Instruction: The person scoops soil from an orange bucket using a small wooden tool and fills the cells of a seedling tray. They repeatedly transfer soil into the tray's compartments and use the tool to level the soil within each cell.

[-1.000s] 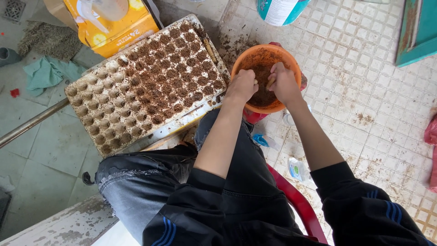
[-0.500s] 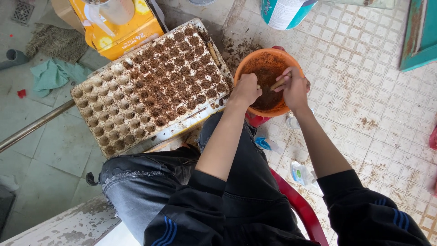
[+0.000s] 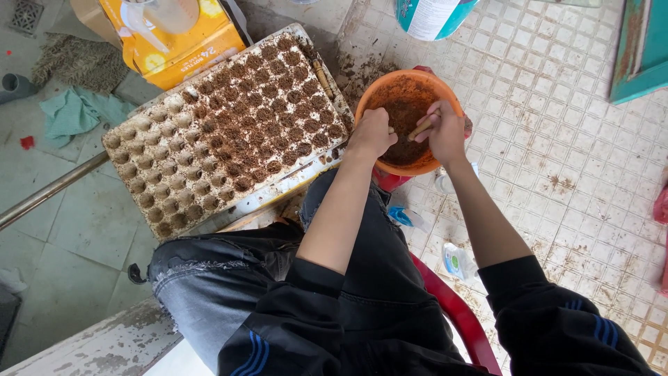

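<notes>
An orange bowl (image 3: 390,87) with dark brown soil stands in front of me on the floor. My left hand (image 3: 373,132) is closed at the bowl's near left rim, fingers curled into the soil. My right hand (image 3: 443,132) grips a short wooden stick (image 3: 419,129) whose tip lies in the soil. To the left, a seed tray (image 3: 167,167) with many small cells rests tilted; the cells at its right side hold dark soil, those at the left look pale and hollow.
A yellow carton (image 3: 174,42) lies beyond the tray, a teal-and-white bucket (image 3: 431,14) past the bowl. A green rag (image 3: 69,111), a metal pipe (image 3: 49,191), small plastic packets (image 3: 456,259) and a red chair edge (image 3: 452,313) surround my legs. Soil is spilled on the tiles.
Both hands stayed at the bowl; the right hand has taken up the wooden stick and pressed it into the soil, while the left hand curled at the rim.
</notes>
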